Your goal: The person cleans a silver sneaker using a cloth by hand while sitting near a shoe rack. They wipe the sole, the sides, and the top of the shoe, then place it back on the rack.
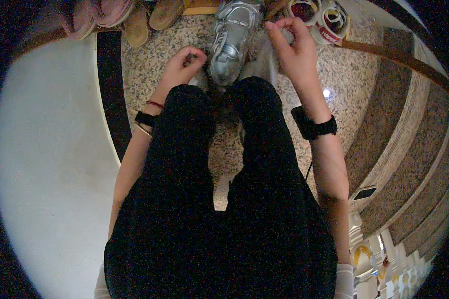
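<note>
A silver-grey sneaker stands on the speckled stone floor at the top middle, toe towards my knees. My left hand is left of the shoe's toe, thumb and fingers curled close together; whether something is between them cannot be told. My right hand is raised to the right of the shoe, thumb and index finger nearly meeting; any thin thing in them cannot be made out. Between the shoe and my right hand is a blurred, pale translucent sheet, perhaps plastic. Another pale patch shows below my left hand, partly behind my knee.
Pink shoes and tan sandals stand at the upper left. White shoes with red parts are at the upper right. A white wall rises on the left. Stone steps curve down the right side. My dark-clad legs fill the middle.
</note>
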Demonstrator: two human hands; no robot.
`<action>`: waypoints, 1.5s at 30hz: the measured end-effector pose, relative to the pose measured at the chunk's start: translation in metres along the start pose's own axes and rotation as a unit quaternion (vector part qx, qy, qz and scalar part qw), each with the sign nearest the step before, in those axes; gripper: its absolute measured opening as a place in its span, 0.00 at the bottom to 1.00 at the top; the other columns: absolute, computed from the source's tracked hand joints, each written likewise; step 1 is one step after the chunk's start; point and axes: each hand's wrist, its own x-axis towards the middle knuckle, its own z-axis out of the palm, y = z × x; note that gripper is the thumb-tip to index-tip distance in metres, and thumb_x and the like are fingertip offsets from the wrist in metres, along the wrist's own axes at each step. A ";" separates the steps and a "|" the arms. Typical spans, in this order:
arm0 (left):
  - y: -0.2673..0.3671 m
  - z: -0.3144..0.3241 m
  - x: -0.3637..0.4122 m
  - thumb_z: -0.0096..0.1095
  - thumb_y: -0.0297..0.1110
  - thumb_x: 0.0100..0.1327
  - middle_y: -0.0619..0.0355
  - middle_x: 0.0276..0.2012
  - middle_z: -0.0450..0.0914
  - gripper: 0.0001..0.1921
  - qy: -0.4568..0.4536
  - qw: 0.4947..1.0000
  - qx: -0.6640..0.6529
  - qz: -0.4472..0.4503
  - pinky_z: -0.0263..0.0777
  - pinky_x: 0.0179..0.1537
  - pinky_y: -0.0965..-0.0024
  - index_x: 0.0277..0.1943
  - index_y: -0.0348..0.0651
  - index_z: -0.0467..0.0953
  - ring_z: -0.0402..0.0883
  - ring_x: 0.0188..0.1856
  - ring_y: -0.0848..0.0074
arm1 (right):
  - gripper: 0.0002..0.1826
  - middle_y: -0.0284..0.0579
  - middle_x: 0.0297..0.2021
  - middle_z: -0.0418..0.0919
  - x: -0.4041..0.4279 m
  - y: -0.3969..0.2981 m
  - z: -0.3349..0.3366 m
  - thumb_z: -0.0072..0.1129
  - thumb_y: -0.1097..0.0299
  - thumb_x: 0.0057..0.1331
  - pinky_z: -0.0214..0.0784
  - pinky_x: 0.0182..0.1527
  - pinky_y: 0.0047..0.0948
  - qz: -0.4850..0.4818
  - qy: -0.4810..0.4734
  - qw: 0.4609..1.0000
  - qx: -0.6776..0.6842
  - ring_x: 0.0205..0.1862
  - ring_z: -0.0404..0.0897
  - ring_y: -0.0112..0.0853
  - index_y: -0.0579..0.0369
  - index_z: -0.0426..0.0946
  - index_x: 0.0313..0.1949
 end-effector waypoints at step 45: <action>0.018 -0.035 -0.001 0.65 0.27 0.58 0.53 0.50 0.78 0.21 0.156 0.985 0.058 0.036 0.78 0.45 0.67 0.55 0.45 0.75 0.82 0.46 0.70 | 0.25 0.47 0.45 0.78 -0.015 -0.004 0.014 0.62 0.70 0.62 0.69 0.53 0.33 0.102 -0.159 0.981 0.048 0.48 0.77 0.35 0.57 0.67 0.57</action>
